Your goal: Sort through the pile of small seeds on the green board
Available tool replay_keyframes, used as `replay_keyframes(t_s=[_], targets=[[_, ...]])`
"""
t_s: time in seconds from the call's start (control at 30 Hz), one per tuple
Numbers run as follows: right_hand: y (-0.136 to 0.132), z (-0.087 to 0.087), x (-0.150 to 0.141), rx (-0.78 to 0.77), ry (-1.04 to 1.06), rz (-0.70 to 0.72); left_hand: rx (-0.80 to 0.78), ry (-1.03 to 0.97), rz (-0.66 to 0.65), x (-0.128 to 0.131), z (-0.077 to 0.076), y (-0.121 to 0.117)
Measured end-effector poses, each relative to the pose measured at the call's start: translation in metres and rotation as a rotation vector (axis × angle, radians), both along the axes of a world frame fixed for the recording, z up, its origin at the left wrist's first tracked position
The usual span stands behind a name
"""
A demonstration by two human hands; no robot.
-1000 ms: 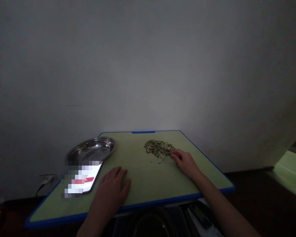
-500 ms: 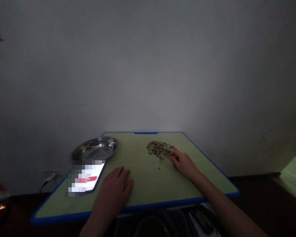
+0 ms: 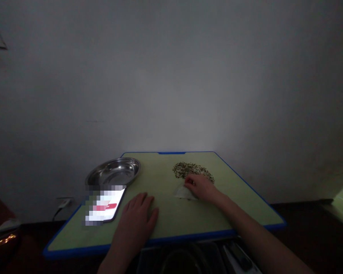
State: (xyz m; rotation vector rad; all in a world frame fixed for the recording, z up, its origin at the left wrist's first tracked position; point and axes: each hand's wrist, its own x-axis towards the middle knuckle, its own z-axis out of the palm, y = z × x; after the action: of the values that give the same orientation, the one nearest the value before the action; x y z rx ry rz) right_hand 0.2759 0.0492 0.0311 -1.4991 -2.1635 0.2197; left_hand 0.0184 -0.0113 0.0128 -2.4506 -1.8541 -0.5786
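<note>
Flat on the yellow-green tabletop [image 3: 157, 224] rests my left hand [image 3: 138, 213], its fingers stretched out and nothing in them. My right hand [image 3: 198, 186] is closed in a pinch at the near side of a spread of small dark grains or seeds [image 3: 190, 168]. Under its fingertips is a thin, whitish see-through piece [image 3: 183, 191] with a rounded outline, which the fingers grip at its upper edge. The kind of this piece is not clear. Part of it and some of the grains are hidden by the right hand.
A shallow steel basin [image 3: 117, 173] stands at the table's left edge. In front of it lies a phone [image 3: 111, 209] with a lit, partly blurred screen. The table's blue rim [image 3: 188, 239] runs all round. Behind rises a grey wall [image 3: 171, 83]; dark items sit below the near edge.
My right hand has moved left and slightly nearer along the grains with the see-through piece, which now looks whiter. The grains reach farther right. The view has shifted slightly; my left hand stays put.
</note>
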Motion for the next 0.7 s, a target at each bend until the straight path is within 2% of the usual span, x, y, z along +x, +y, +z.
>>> replay_keyframes(t_s=[0.47,0.7], targets=[[-0.058,0.005,-0.011,-0.193,0.116,0.202,0.02,-0.039,-0.001,0.001,-0.001,-0.002],[-0.067,0.002,-0.013,-0.259,0.215,0.233,-0.004,0.007,0.006,0.002,0.001,-0.003]])
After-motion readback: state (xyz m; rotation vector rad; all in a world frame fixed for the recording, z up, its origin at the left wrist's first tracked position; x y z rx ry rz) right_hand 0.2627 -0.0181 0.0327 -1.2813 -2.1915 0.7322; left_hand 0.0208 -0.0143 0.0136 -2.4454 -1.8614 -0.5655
